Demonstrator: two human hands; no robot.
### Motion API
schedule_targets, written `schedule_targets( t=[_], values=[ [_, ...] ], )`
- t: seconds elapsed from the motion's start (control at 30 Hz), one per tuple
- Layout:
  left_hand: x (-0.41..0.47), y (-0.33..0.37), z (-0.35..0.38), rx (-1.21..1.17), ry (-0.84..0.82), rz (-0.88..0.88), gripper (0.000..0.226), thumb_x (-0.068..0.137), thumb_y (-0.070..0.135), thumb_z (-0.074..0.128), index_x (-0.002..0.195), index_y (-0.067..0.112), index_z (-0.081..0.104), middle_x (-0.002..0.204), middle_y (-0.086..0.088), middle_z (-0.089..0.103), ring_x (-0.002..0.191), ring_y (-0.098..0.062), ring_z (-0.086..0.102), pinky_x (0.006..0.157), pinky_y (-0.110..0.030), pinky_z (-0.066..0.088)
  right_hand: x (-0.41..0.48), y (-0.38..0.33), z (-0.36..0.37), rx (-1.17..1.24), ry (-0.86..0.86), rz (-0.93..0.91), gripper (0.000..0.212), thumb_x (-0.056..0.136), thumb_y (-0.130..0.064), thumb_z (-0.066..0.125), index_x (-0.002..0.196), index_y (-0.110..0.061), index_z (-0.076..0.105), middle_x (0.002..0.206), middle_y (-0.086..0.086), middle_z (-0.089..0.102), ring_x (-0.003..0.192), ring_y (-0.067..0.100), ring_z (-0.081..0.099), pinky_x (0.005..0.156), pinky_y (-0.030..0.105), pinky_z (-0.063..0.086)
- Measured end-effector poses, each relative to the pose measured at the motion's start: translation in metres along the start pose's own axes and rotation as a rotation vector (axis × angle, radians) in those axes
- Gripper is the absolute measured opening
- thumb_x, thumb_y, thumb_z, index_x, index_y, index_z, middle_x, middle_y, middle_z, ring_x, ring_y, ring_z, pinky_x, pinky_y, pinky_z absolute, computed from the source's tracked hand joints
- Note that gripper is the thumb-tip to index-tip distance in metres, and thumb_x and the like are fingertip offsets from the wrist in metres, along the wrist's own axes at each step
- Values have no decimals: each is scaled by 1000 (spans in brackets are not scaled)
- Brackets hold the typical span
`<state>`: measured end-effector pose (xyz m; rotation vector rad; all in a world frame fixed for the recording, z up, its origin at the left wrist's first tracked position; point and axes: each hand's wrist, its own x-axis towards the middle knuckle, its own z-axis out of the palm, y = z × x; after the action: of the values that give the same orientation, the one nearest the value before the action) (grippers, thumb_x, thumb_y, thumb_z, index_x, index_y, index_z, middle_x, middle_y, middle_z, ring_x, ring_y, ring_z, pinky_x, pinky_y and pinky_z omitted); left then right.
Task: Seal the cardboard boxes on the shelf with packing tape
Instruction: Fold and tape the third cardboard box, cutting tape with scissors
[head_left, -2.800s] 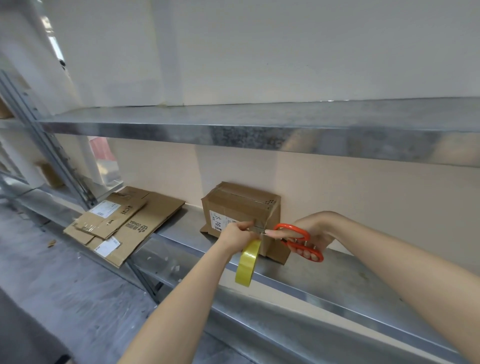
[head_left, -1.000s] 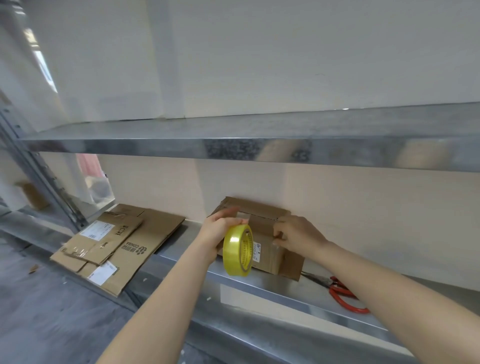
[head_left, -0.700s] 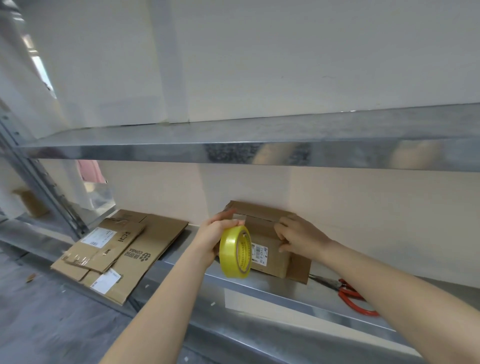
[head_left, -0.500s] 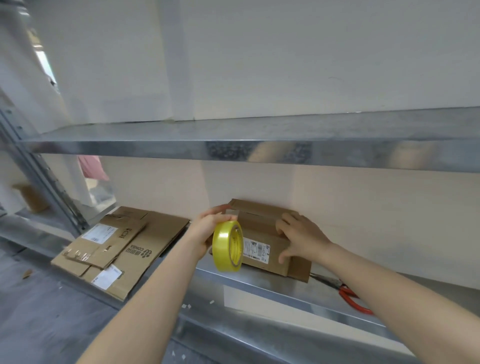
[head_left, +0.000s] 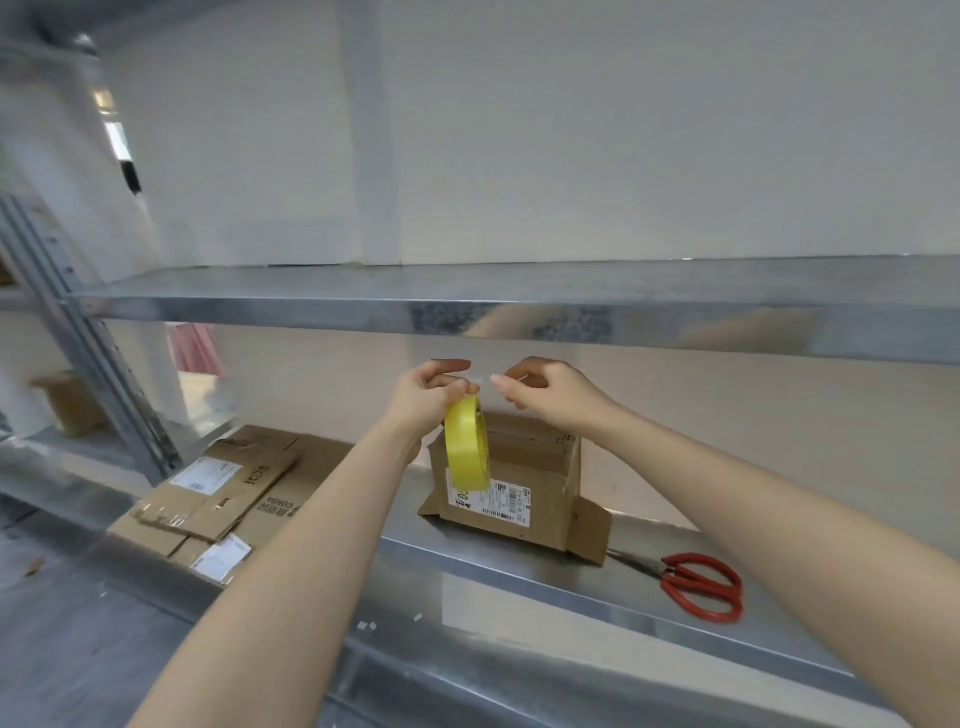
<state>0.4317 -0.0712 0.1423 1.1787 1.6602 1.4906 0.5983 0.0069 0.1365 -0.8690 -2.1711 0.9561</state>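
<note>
Head camera: left hand (head_left: 423, 400) grips the tape roll (head_left: 467, 447) above the cardboard box (head_left: 524, 467) on the shelf (head_left: 519, 566); right hand (head_left: 550, 392) pinches the tape end (head_left: 483, 378), probably drawing out a strip. Scissors (head_left: 701, 584) lie right.

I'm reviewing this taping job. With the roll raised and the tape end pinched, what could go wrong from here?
The strip between the tape roll in the left hand and the right hand could fold onto itself. Neither hand steadies the box, so pressing tape on may shove it. The scissors lie by the shelf edge and could get knocked off.
</note>
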Motion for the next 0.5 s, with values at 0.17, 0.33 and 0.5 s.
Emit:
schedule_targets(
  t=[0.17,0.33,0.5],
  values=[
    [-8,13,2,-34,12,7,28,94,-2,52,121,2,60,83,-1,68,61,-4,63,50,-14,46,-18,-10,8,16,-220,-9,40,77,-62,66,90,-24,66,89,-15,65,85,2,60,76,21,45],
    [-6,16,-17,97,70,17,25,95,-4,46,117,0,57,82,-1,64,35,-2,52,33,-12,31,-14,-13,17,-40,-314,-130,44,91,-49,58,58,-21,52,56,-11,34,54,6,31,55,28,24],
    [10,-2,-38,81,104,61,28,92,-5,54,119,1,58,88,-7,66,38,-1,50,38,-13,38,7,-18,21,-203,-284,-190,38,94,-46,55,67,-18,55,61,-8,43,57,7,39,59,28,32]
  ],
)
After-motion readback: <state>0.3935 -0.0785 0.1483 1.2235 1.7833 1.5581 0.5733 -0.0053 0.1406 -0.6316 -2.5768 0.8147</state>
